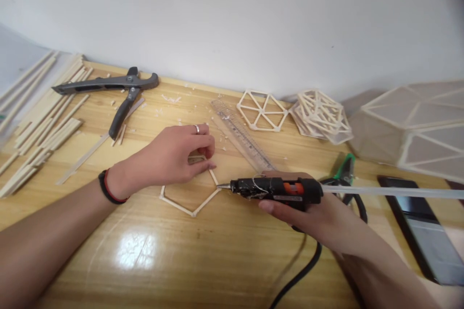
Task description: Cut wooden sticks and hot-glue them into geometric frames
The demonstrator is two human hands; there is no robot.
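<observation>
A hexagon-shaped frame of thin wooden sticks (207,203) lies flat on the wooden table (174,256). My left hand (174,152) is closed over its far side, thumb and fingers pinching at a stick there; part of the frame is hidden beneath the hand. In my right hand (311,210) is a black hot glue gun (268,187), held level and pointing left. Its metal nozzle touches or nearly touches the frame's right corner. A long translucent glue stick (391,192) sticks out of the gun's back end.
Behind my hands lie a clear ruler (246,137), a spoked wooden hexagon (261,112) and a pile of wooden frames (321,113). Cutters (132,89) and loose sticks (47,125) are at left. Right are a large panelled model (416,125), green-tipped pliers (347,169), a phone (420,227) and a cord (300,277).
</observation>
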